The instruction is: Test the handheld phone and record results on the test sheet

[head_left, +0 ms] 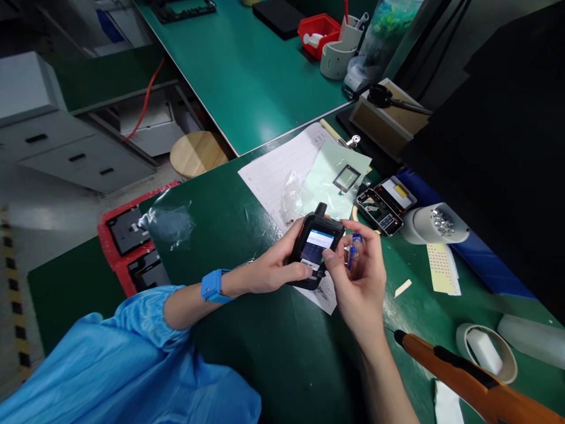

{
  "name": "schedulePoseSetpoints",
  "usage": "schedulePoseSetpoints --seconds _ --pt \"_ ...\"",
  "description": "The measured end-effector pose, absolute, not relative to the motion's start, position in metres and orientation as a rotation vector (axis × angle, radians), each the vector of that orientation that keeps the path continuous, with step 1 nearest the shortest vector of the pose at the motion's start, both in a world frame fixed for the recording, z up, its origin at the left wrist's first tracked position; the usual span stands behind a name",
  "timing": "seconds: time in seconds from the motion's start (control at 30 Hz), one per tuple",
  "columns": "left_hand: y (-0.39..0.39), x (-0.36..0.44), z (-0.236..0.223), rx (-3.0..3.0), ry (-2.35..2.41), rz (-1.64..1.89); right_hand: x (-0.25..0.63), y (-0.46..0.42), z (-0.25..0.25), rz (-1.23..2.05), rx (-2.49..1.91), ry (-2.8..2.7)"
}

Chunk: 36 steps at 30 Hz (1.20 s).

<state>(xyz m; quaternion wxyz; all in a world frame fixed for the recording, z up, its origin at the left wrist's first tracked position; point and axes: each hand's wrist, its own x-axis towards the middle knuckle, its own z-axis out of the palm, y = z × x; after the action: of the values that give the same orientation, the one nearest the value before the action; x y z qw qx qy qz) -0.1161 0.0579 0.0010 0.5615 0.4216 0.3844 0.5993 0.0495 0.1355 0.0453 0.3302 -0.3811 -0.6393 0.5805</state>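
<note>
My left hand [282,262] is closed round a black handheld radio [300,250] with a stubby antenna, its thumb lying on the lower front. The radio's lit screen [318,240] faces up, with a white panel and a dark keypad on it. My right hand [364,280] is at the radio's right side, its thumb tip against the screen's right edge and its index finger by the top corner. Curled in the fingers of that hand is a blue and clear pen [354,250], of which only one end shows. Behind the radio lie a pale green sheet [329,162] and a small framed display [346,178].
An opened device [382,206] lies beside a white cup of metal bits [435,224]. An orange electric screwdriver [459,374] points in from the lower right. A printed sheet [269,171], a plastic bag [172,224] and a red tray [115,250] are to the left. A wooden stool [198,154] stands beyond.
</note>
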Motion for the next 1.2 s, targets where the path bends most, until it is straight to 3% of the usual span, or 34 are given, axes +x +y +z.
schedulePoseSetpoints --seconds 1.03,1.2 --pt "0.06 -0.115 -0.002 0.872 0.958 1.442 0.051 0.138 0.044 1.462 -0.977 -1.656" --pt "0.071 -0.124 -0.004 0.655 1.179 1.47 0.056 0.142 0.051 1.386 -1.009 -1.462"
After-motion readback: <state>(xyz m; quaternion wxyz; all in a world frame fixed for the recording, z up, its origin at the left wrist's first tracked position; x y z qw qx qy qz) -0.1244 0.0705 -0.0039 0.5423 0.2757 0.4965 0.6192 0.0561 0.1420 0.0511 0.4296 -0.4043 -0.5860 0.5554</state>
